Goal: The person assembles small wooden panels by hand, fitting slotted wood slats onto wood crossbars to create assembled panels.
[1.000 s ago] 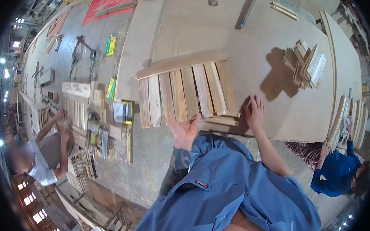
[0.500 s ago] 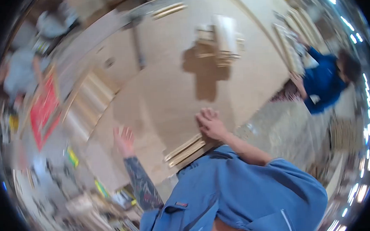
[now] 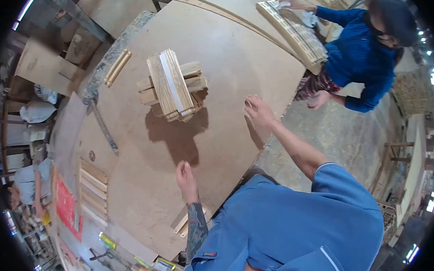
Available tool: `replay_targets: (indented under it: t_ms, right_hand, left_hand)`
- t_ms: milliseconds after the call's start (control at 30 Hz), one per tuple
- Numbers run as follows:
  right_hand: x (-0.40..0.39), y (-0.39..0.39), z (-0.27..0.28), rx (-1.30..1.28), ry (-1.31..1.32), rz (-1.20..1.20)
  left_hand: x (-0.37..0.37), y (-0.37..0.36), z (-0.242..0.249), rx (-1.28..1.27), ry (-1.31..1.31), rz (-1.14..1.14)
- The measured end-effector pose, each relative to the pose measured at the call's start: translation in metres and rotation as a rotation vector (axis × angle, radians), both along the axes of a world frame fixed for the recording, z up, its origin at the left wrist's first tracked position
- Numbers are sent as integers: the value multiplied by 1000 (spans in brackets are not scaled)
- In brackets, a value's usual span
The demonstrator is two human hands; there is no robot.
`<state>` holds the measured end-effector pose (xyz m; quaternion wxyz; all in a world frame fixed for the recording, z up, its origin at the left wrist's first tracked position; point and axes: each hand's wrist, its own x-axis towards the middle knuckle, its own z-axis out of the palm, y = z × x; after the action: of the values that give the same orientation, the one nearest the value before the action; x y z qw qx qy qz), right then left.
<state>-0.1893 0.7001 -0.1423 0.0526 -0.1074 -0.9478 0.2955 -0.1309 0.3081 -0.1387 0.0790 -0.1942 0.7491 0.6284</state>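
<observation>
My left hand (image 3: 186,180) is just over the near part of the brown table (image 3: 141,183), fingers loosely bent and nothing visible in them. Its forearm partly covers a few wooden strips (image 3: 181,225) by the table's near edge. To the right, my right hand (image 3: 260,112) reaches over the tabletop with half-curled fingers, and no object shows in it. Ahead of both hands stands a crosswise stack of wooden slats (image 3: 167,84), with a pale strip along its top. Neither hand touches this stack.
A co-worker in blue (image 3: 350,50) stands at the right beside a slatted wooden bundle (image 3: 293,36). Two strips (image 3: 118,68) lie at the far left. A slatted panel (image 3: 93,188) and a red sheet (image 3: 67,204) are at left, near another person (image 3: 33,182).
The view has swung right, so the stack and table appear shifted left. My right hand has left the strips near my body and reaches forward. My left hand's fingers have drawn closer together.
</observation>
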Motion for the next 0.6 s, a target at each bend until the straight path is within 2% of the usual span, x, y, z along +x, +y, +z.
replay_targets:
  t_ms: [33, 100, 133, 200, 233, 300, 333, 433, 467, 500, 567, 600]
  right_hand:
    - [-18, -7, 17, -38, 5, 6]
    - [-53, -38, 56, -648, -83, -127]
    - [-67, -56, 65, -667, -75, -101]
    - [-88, -96, 88, -740, -103, -60]
    - [-96, -115, 100, -796, -140, -43]
    - [-112, -150, 91, -883, -107, -67]
    - [-115, -162, 89, -949, -85, -102]
    - [-113, -176, 107, -970, -59, -164]
    - [-102, -177, 116, -940, 30, -135]
    - [-86, -177, 124, -940, 18, -121]
    - [-48, -186, 132, -1144, -44, 73]
    - [-28, -198, 129, -1138, -73, 103]
  left_hand:
    - [-33, 8, 5, -47, 83, 54]
    - [-103, 25, 28, -66, 199, 107]
    - [-134, 37, 51, -33, 237, 109]
    - [-176, 67, 106, -67, 67, 92]
    - [-190, 74, 111, -87, 79, 97]
    - [-211, 82, 119, 195, -56, -12]
    - [-225, 69, 86, 221, 3, -55]
    - [-217, 73, 67, 59, 158, 71]
    - [-206, 65, 68, 71, 172, 35]
    - [-184, 64, 79, 70, 169, 52]
    - [-122, 60, 108, 189, 231, 132]
    - [-89, 42, 104, 208, 208, 197]
